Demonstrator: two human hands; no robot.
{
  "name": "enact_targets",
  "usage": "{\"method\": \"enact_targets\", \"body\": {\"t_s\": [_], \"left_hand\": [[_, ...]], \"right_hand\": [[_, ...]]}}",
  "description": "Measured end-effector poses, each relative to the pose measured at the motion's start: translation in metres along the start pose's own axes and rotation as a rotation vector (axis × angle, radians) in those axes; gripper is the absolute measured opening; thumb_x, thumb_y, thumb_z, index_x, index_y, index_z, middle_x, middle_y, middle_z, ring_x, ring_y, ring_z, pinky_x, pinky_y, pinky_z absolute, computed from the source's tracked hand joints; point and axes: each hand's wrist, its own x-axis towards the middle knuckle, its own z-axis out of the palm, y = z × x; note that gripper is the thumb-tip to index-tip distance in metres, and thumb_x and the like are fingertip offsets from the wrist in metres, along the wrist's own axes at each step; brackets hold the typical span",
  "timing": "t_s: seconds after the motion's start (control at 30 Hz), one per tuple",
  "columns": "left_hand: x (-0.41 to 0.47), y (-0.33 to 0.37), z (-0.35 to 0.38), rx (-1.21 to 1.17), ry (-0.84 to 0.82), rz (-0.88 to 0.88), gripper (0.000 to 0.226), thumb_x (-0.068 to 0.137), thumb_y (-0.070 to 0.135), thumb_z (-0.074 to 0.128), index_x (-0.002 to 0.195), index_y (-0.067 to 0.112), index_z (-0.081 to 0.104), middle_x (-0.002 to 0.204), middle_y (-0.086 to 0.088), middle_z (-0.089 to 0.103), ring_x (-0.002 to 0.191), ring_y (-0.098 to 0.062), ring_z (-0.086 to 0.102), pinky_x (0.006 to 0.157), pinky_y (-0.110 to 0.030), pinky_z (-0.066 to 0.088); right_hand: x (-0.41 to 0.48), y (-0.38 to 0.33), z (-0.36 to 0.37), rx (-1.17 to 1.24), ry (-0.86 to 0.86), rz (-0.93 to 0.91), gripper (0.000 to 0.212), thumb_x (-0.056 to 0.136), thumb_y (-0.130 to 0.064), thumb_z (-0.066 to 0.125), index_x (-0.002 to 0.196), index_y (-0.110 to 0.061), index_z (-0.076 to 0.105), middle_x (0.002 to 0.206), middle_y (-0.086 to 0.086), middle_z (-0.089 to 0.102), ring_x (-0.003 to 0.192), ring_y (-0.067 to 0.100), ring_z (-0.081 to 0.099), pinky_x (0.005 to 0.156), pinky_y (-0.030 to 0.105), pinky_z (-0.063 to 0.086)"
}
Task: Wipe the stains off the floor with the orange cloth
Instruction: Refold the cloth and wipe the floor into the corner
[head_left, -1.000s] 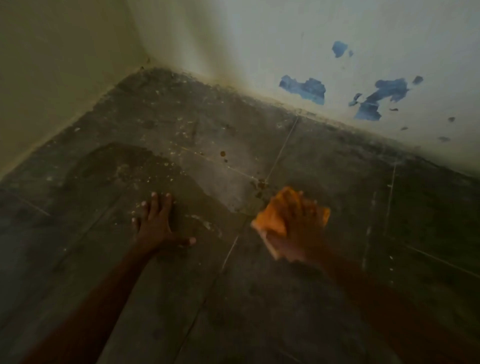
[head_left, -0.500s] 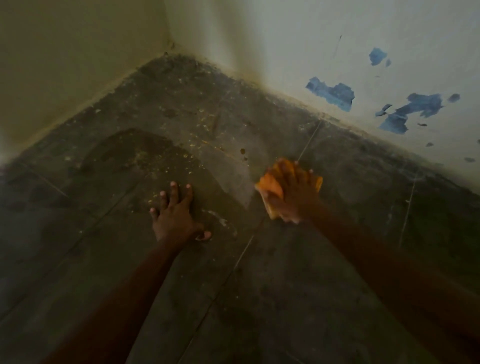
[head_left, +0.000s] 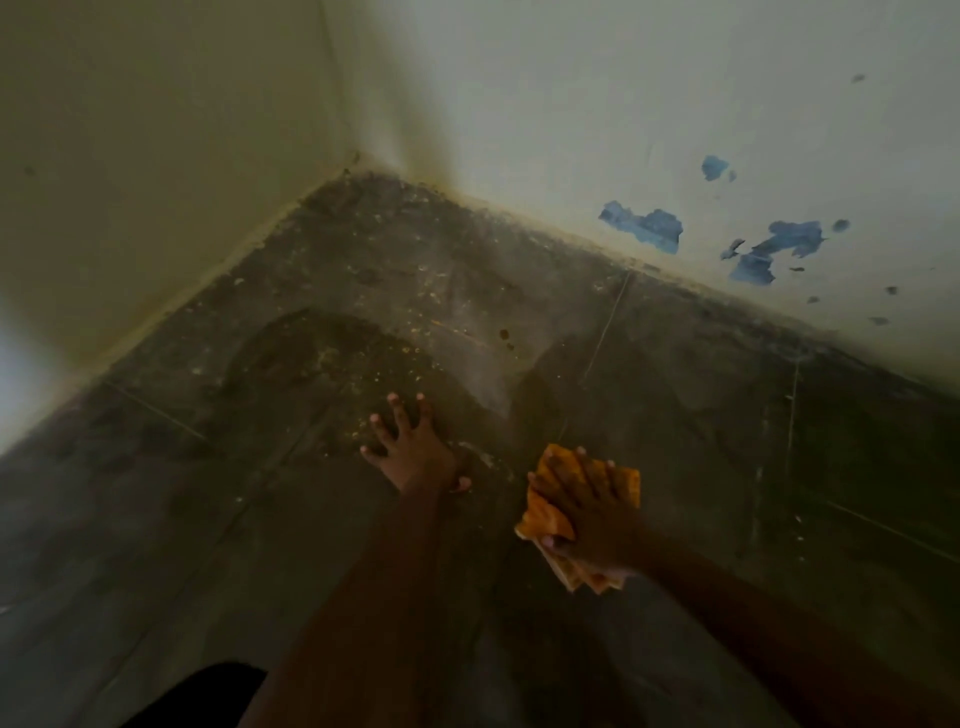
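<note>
Presses cloth (head_left: 544, 514) flat on floor (head_left: 727, 467) under right hand (head_left: 589, 517), fingers straight and slightly apart across it. Braces with left hand (head_left: 415, 452) just beside it, fingers splayed flat on the floor, fingertips among speckled stains (head_left: 379, 366).

Orange cloth (head_left: 550, 514) looked waffle-textured fabric; floor (head_left: 701, 415) was matt, grimy tile, speckled; wall (head_left: 623, 104) had matt paint, chipped blue.

"Where was the orange cloth (head_left: 548, 519)?"
"Folded up, flat on the dark floor (head_left: 701, 415)."
"And the stains (head_left: 504, 335)?"
"Little yellow and brown spots, farther off toward the corner (head_left: 363, 174)."
</note>
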Motion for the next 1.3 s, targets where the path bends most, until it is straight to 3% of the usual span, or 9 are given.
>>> {"method": "enact_targets", "body": {"t_s": [0.1,0.37,0.53,0.7,0.77,0.9,1.0,1.17,1.3], "left_hand": [[0.004,0.001,0.001,-0.008,0.002,-0.003,0.131,0.064,0.039,0.086,0.153,0.032,-0.011,0.159,-0.005,-0.027,0.146,-0.038,-0.018,0.114,-0.067,0.008],[0.056,-0.013,-0.014,0.034,0.135,0.162,0.118,0.062,0.076,0.067,0.154,0.034,0.007,0.157,-0.01,-0.031,0.145,-0.034,-0.025,0.117,-0.059,-0.005],[0.095,-0.066,-0.036,0.022,0.071,0.127,0.14,0.038,0.096,0.053,0.148,0.044,-0.017,0.156,0.001,-0.035,0.144,-0.025,-0.03,0.114,-0.064,-0.01],[0.092,-0.073,-0.032,-0.01,0.102,0.152,0.14,0.032,0.103,0.038,0.143,0.047,-0.028,0.152,0.005,-0.04,0.14,-0.021,-0.038,0.113,-0.058,-0.017],[0.09,-0.072,-0.032,-0.023,0.114,0.145,0.141,0.031,0.103,0.036,0.143,0.046,-0.027,0.153,0.005,-0.04,0.141,-0.021,-0.037,0.113,-0.059,-0.016],[0.091,-0.071,-0.031,-0.034,0.115,0.144,0.141,0.032,0.103,0.038,0.142,0.045,-0.03,0.15,0.005,-0.044,0.137,-0.021,-0.043,0.112,-0.057,-0.02],[0.092,-0.07,-0.031,-0.056,0.149,0.122,0.146,0.033,0.102,0.043,0.141,0.04,-0.034,0.149,0.006,-0.045,0.136,-0.019,-0.044,0.112,-0.054,-0.022],[0.089,-0.069,-0.032,-0.082,0.162,0.09,0.159,0.022,0.106,0.027,0.148,0.022,-0.025,0.157,0.006,-0.031,0.143,-0.018,-0.033,0.114,-0.052,-0.019],[0.091,-0.069,-0.032,-0.09,0.133,0.072,0.16,0.03,0.1,0.046,0.144,0.022,-0.033,0.153,0.006,-0.038,0.14,-0.018,-0.038,0.112,-0.053,-0.022]], "right_hand": [[0.003,-0.003,-0.01,0.034,-0.094,0.0,0.083,0.081,-0.074,0.04,0.154,-0.036,0.029,0.161,0.004,0.033,0.141,0.044,0.038,0.102,0.067,0.041],[0.156,0.037,-0.05,0.265,0.005,0.273,0.089,0.078,-0.08,0.011,0.157,-0.039,0.01,0.169,0.002,0.001,0.153,0.042,0.0,0.116,0.07,0.004],[0.266,0.059,-0.094,0.439,0.045,0.512,0.083,0.094,-0.074,0.026,0.159,-0.027,0.003,0.167,0.009,-0.01,0.15,0.048,-0.009,0.114,0.074,-0.006],[0.164,-0.019,-0.051,0.18,0.063,-0.192,0.082,0.094,-0.074,0.029,0.159,-0.032,0.006,0.168,0.007,-0.007,0.151,0.044,-0.012,0.116,0.07,-0.003],[0.143,-0.006,-0.049,0.147,0.045,-0.298,0.077,0.093,-0.077,0.028,0.158,-0.041,0.006,0.168,-0.003,-0.005,0.154,0.035,-0.009,0.119,0.063,-0.002],[0.276,0.02,-0.085,0.179,0.169,0.039,0.072,0.093,-0.076,0.021,0.154,-0.039,0.018,0.168,-0.002,0.004,0.153,0.038,0.002,0.117,0.069,0.007],[0.357,-0.016,-0.107,0.279,0.136,0.341,0.081,0.091,-0.076,0.026,0.157,-0.03,0.016,0.168,0.007,0.001,0.15,0.048,-0.004,0.114,0.072,-0.005],[0.285,-0.065,-0.103,0.113,0.071,-0.339,0.085,0.088,-0.081,0.023,0.158,-0.036,0.004,0.168,-0.002,-0.008,0.152,0.034,-0.019,0.118,0.059,-0.016],[0.362,-0.033,-0.113,0.086,0.039,-0.209,0.089,0.084,-0.086,0.025,0.157,-0.04,0.003,0.168,-0.002,-0.005,0.153,0.037,-0.01,0.119,0.062,-0.01]]}}
